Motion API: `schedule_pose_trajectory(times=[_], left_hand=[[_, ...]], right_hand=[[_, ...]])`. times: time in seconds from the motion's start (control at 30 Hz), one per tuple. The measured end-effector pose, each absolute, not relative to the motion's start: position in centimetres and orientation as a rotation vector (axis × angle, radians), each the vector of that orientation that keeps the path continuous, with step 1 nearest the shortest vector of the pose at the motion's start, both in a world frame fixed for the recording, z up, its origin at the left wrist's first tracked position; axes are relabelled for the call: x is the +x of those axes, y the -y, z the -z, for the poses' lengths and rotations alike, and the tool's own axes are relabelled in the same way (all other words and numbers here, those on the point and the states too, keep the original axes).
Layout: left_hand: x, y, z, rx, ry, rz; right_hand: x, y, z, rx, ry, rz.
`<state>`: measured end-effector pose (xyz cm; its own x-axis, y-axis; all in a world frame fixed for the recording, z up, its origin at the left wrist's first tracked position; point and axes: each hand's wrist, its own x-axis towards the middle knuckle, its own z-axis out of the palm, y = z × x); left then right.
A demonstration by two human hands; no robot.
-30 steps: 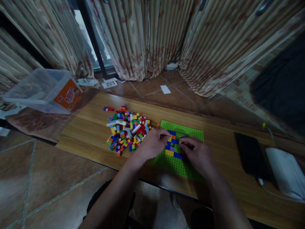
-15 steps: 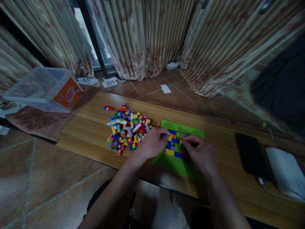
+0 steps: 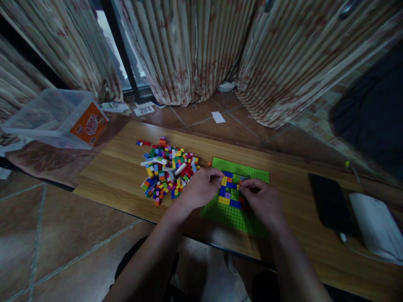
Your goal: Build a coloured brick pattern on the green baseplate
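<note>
Hands barely shifted since a moment ago: left hand [image 3: 201, 188] and right hand [image 3: 262, 200] both curled over small bricks [image 3: 229, 193] on green baseplate [image 3: 248, 170], exact grasp hidden.

A green studded baseplate [image 3: 242, 167] lies flat on the wooden board, its near part partly covered by both hands. On its middle sits a small patch of pressed-on bricks [image 3: 229, 193] in blue, yellow, orange, purple and green, low and flat.
</note>
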<state>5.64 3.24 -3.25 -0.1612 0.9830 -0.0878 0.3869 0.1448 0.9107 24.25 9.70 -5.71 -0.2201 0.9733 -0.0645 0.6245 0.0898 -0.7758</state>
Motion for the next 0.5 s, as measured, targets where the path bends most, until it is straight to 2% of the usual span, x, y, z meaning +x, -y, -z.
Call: schedule_pose_trajectory(times=[0.5], left_hand=[[5.72,-3.14,3.43,1.365,-1.642,-0.994]], right_hand=[[24.24,-10.22,6.2,-1.526,1.819,-1.044]])
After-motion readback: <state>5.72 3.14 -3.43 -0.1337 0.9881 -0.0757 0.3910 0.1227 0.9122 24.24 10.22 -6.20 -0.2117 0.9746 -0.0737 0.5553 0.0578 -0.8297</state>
